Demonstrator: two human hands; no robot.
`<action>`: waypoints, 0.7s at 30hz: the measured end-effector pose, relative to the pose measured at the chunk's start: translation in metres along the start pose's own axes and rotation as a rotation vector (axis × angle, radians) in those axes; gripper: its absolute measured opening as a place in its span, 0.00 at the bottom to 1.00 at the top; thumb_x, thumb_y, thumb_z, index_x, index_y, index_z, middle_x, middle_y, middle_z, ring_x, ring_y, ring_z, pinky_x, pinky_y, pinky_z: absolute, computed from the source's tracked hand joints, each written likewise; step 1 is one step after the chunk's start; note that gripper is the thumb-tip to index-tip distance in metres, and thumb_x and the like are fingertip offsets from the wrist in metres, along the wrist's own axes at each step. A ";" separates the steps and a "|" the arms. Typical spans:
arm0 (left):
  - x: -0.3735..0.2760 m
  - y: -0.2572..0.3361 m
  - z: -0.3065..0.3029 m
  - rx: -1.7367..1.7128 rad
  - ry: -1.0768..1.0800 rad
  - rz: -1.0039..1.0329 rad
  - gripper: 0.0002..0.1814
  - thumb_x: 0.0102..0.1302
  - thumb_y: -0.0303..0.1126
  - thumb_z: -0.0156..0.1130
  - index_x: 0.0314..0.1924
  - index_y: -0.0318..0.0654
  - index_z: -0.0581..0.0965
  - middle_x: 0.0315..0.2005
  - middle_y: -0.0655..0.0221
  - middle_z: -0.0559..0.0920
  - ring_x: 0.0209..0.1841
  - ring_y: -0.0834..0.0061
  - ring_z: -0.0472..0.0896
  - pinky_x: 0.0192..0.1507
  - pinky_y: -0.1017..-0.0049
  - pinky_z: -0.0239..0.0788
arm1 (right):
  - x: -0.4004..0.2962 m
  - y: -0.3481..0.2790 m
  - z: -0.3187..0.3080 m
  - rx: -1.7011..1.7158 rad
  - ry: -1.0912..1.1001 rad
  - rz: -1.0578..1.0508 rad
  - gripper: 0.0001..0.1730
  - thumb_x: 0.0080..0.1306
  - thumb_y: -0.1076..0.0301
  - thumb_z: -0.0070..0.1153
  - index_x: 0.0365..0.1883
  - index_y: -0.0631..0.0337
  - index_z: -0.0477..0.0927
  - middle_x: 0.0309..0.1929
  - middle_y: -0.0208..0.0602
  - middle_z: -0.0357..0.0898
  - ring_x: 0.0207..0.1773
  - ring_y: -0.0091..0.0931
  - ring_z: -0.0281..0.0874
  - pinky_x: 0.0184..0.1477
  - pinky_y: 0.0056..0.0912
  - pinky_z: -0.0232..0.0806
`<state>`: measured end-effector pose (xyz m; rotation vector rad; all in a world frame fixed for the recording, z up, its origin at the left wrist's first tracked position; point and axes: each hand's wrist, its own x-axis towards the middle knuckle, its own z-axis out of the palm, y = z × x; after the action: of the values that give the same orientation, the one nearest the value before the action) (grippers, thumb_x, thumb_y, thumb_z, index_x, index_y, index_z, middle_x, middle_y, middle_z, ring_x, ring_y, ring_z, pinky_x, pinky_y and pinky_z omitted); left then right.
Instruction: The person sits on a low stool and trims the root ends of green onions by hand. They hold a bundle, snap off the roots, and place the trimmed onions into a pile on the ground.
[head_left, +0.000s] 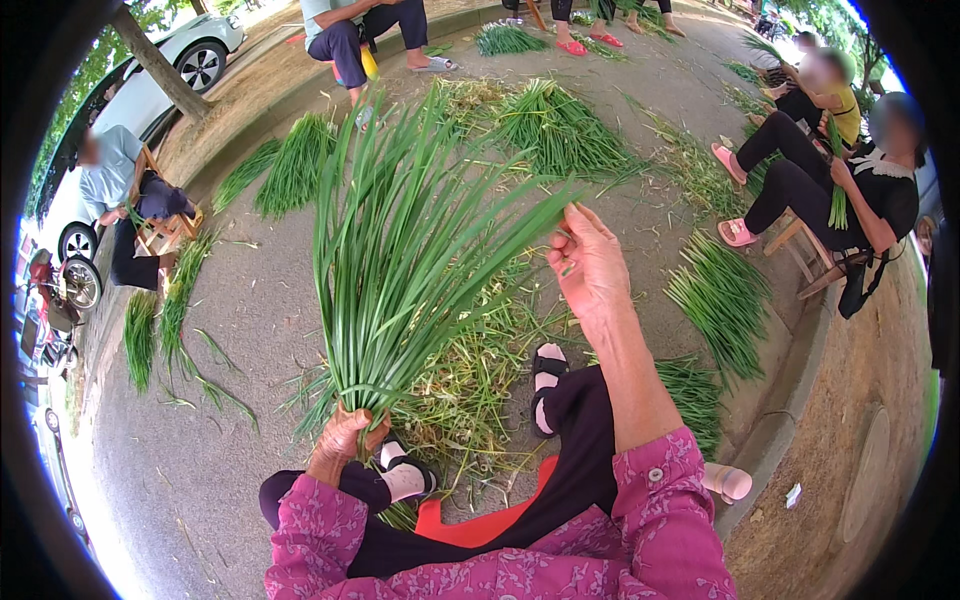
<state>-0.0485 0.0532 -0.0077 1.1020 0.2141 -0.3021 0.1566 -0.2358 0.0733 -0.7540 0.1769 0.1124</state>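
My left hand (346, 437) grips a large bunch of long green leaves, likely garlic chives (397, 277), near its base. A leaf is wrapped around the bunch just above my fist. The leaves fan upward and to the right. My right hand (591, 259) is raised at the right-hand tips, with thumb and index finger pinched on leaf tips and a small green scrap against the curled fingers. Beneath the bunch, loose trimmings (480, 375) of green and yellowed leaves lie on the pavement between my sandalled feet.
Chive piles lie ahead (559, 131), left (296, 161) and right (720, 304). Seated people are at the left (124, 184), the top and the right (847, 180), some holding leaves. A curb (761, 450) runs along the right, near a pink cylindrical container (727, 482). A red object (480, 525) lies between my legs.
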 end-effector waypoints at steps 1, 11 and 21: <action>0.000 -0.001 -0.002 -0.002 0.000 -0.002 0.29 0.42 0.49 0.71 0.32 0.30 0.73 0.15 0.68 0.73 0.10 0.80 0.66 0.10 0.81 0.54 | -0.002 -0.001 0.003 -0.016 0.011 -0.006 0.05 0.59 0.69 0.56 0.34 0.57 0.77 0.25 0.25 0.75 0.22 0.16 0.68 0.23 0.18 0.61; 0.000 0.000 -0.001 -0.024 0.005 0.016 0.28 0.43 0.47 0.72 0.34 0.31 0.72 0.16 0.67 0.74 0.10 0.79 0.67 0.10 0.81 0.55 | 0.000 0.001 0.000 -0.009 -0.011 -0.064 0.07 0.62 0.69 0.51 0.36 0.61 0.77 0.25 0.30 0.77 0.20 0.17 0.71 0.20 0.18 0.65; -0.002 0.000 0.005 0.079 0.119 0.029 0.32 0.40 0.49 0.73 0.40 0.35 0.71 0.22 0.70 0.74 0.19 0.79 0.71 0.17 0.80 0.59 | 0.000 -0.004 0.001 0.008 0.013 -0.023 0.06 0.61 0.70 0.47 0.31 0.61 0.76 0.19 0.25 0.70 0.14 0.14 0.60 0.15 0.16 0.52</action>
<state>-0.0499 0.0484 -0.0049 1.2019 0.2935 -0.2207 0.1576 -0.2376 0.0766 -0.7485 0.1805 0.0850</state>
